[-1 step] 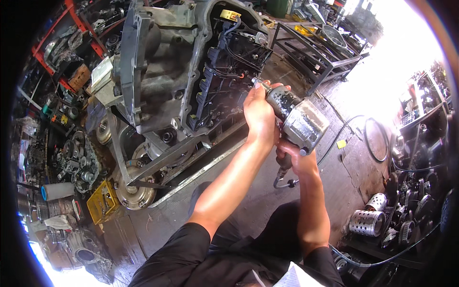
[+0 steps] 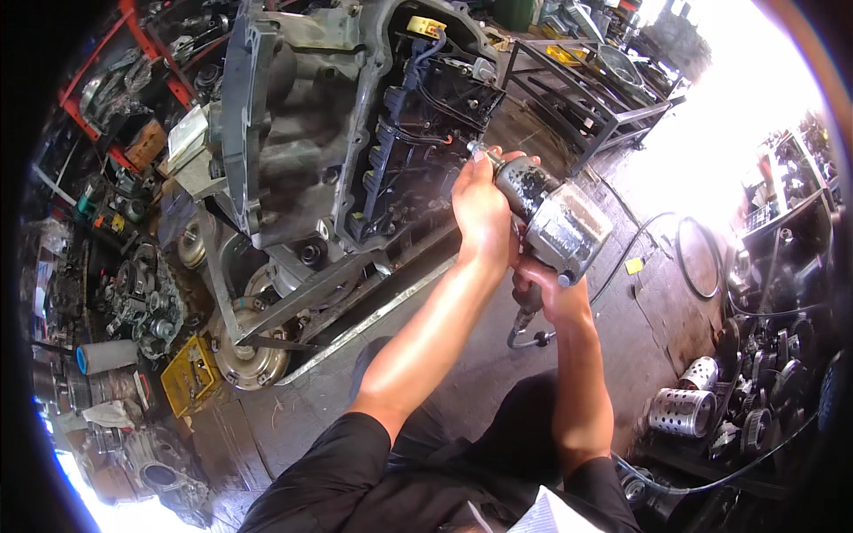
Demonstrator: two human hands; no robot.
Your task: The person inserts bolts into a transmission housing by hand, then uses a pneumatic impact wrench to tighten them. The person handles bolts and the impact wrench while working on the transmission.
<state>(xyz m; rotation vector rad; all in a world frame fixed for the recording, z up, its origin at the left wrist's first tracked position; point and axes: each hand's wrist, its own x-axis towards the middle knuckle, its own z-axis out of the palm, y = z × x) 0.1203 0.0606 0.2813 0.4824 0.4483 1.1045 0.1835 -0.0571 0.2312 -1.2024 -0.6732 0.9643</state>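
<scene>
Between my two hands is a worn, silver-and-black pneumatic impact wrench (image 2: 569,229), its nose angled up and to the left. My left hand (image 2: 481,209) is closed around its front end by the metal shaft, whose tip shows just past the fingers. Below the body, my right hand (image 2: 549,289) grips the handle; its fingers are partly hidden. Just beyond the tip stands a large grey transmission housing (image 2: 311,133), open toward me. Inside it sits a dark valve body (image 2: 422,164) with wiring and a yellow connector (image 2: 426,27). Whether the tip touches anything there, I cannot tell.
A metal stand (image 2: 306,313) supports the housing. An air hose (image 2: 682,258) loops over the floor at right, near perforated metal drums (image 2: 682,413) and stacked gears. At left are a yellow crate (image 2: 193,377) and a round torque converter (image 2: 251,355). A metal rack (image 2: 591,115) stands behind.
</scene>
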